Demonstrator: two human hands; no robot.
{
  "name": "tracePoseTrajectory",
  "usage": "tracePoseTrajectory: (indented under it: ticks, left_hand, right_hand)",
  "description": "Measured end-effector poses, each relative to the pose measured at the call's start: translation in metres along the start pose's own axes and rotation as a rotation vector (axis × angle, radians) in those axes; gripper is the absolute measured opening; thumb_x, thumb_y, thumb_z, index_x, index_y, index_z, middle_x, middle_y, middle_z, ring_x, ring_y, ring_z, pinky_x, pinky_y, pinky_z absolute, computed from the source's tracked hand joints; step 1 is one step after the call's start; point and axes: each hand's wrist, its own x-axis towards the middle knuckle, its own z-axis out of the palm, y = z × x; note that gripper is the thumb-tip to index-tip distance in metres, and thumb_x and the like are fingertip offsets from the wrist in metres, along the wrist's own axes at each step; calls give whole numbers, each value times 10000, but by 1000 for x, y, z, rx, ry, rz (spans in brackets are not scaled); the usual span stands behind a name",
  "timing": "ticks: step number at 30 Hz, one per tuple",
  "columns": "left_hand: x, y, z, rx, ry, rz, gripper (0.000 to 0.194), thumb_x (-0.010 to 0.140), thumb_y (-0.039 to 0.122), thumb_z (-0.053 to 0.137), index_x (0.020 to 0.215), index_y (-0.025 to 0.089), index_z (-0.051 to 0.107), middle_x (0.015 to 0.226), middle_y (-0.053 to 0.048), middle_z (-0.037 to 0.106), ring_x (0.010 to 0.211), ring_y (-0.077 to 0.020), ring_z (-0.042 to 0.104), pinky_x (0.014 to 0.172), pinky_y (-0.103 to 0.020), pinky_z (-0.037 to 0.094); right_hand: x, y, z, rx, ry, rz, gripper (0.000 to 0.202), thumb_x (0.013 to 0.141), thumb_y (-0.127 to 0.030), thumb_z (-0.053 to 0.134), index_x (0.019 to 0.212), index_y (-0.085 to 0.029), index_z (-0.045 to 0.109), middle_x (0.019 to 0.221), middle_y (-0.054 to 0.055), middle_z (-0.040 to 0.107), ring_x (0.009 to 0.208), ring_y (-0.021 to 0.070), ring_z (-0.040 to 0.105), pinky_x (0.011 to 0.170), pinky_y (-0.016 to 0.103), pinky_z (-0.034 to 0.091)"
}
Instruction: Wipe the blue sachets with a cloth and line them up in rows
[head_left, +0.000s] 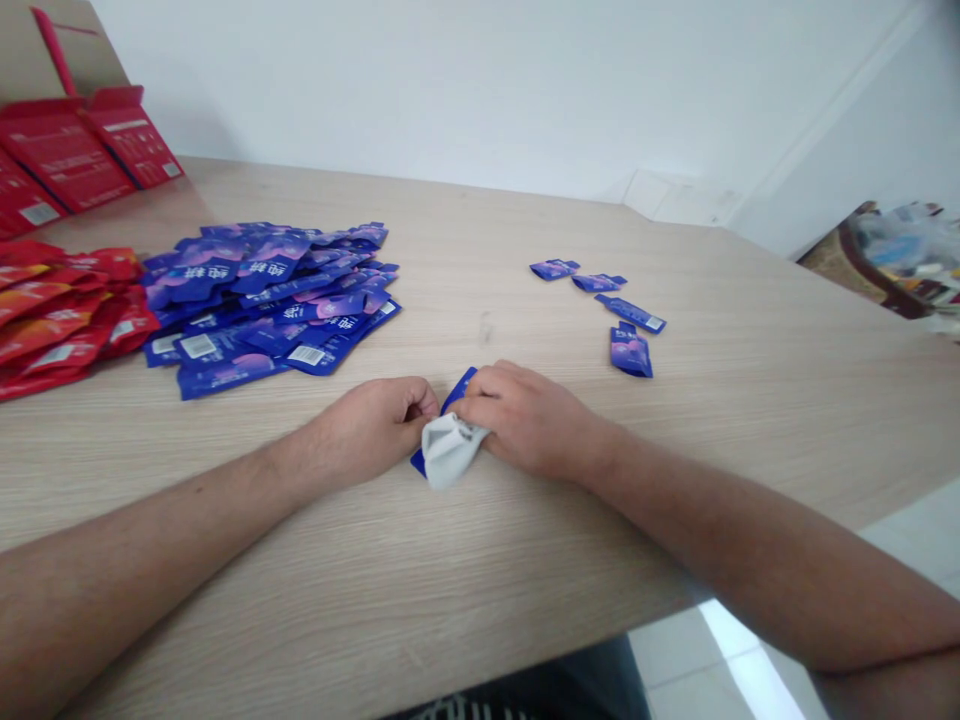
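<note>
In the head view, a blue pouch (460,387) lies between my hands on the table, mostly covered by fingers and a white cloth (451,452). My right hand (529,420) is closed on the crumpled cloth, pressing it against the pouch. On the other side, my left hand (375,432) is curled, thumb and fingers pinched at the pouch's left edge. Only the pouch's upper end and a lower left corner show.
A pile of blue pouches (277,300) lies at the left, beside a heap of red pouches (67,310). Red cartons (82,155) stand behind them. Several blue pouches (631,350) are spread at the right. A white wall (450,90) borders the table's back.
</note>
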Motion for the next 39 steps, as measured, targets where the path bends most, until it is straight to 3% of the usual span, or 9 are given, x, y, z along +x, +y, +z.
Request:
tracePoseTrajectory:
  ticks: [3, 8, 12, 17, 21, 26, 30, 35, 39]
  left_hand:
    - [0, -1, 1, 6, 1, -4, 136, 822, 256, 530, 803, 229, 663, 677, 39, 674, 618, -137, 586, 571, -251, 382]
    - [0, -2, 1, -3, 8, -1, 133, 813, 251, 540, 814, 232, 671, 699, 39, 686, 639, -141, 601, 577, -248, 391]
    - [0, -1, 1, -6, 1, -6, 139, 800, 225, 529, 796, 236, 668, 669, 47, 671, 612, -135, 590, 558, -243, 386]
    - [0, -1, 1, -5, 4, -10, 141, 806, 250, 536, 806, 232, 676, 687, 38, 686, 637, -145, 606, 562, -244, 386]
    - [1, -2, 2, 10, 10, -12, 132, 796, 231, 534, 792, 230, 666, 659, 46, 671, 606, -135, 594, 543, -239, 369]
    - [1, -4, 3, -9, 12, 2, 129, 808, 259, 546, 800, 232, 673, 682, 40, 690, 630, -141, 606, 558, -242, 384]
    - [1, -4, 3, 11, 21, 1, 119, 805, 238, 550, 800, 236, 669, 668, 49, 681, 610, -134, 598, 553, -242, 375]
    - [2, -5, 3, 3, 23, 27, 114, 829, 286, 567, 797, 231, 661, 675, 38, 678, 615, -137, 594, 556, -247, 378]
    - [2, -5, 2, -33, 63, -7, 95, 829, 283, 574, 799, 227, 644, 664, 36, 666, 599, -134, 593, 558, -249, 395]
  right_hand:
    - [0, 0, -1, -24, 23, 95, 140, 944, -192, 579, 1028, -166, 687, 1008, 91, 614, 948, 223, 533, 895, 355, 447]
    - [1, 0, 0, -7, -9, -45, 208, 984, -223, 533, 1118, -199, 690, 1045, 82, 624, 980, 226, 537, 923, 361, 443]
    - [0, 2, 1, -36, 44, 96, 151, 946, -200, 578, 1037, -163, 692, 1002, 94, 617, 941, 230, 534, 885, 361, 452]
    - [0, 0, 1, 10, 2, -58, 212, 982, -234, 545, 1129, -201, 693, 1054, 88, 630, 993, 228, 540, 913, 366, 445]
    - [1, 1, 1, -14, 33, 95, 154, 945, -191, 577, 1041, -157, 693, 1013, 99, 625, 962, 231, 537, 904, 363, 450]
    - [1, 1, 3, 13, 0, -48, 221, 988, -233, 528, 1133, -201, 691, 1055, 84, 628, 984, 227, 538, 917, 362, 443]
    - [1, 3, 2, -10, 36, 100, 172, 958, -207, 556, 1054, -156, 689, 1006, 100, 621, 946, 231, 537, 892, 358, 450]
    - [4, 2, 2, 14, -6, -8, 216, 965, -215, 548, 1134, -198, 682, 1050, 85, 629, 980, 233, 549, 909, 352, 446]
    - [1, 31, 4, -8, 99, 242, 198, 924, -165, 551, 1077, -138, 674, 1028, 119, 641, 1006, 253, 568, 948, 363, 449]
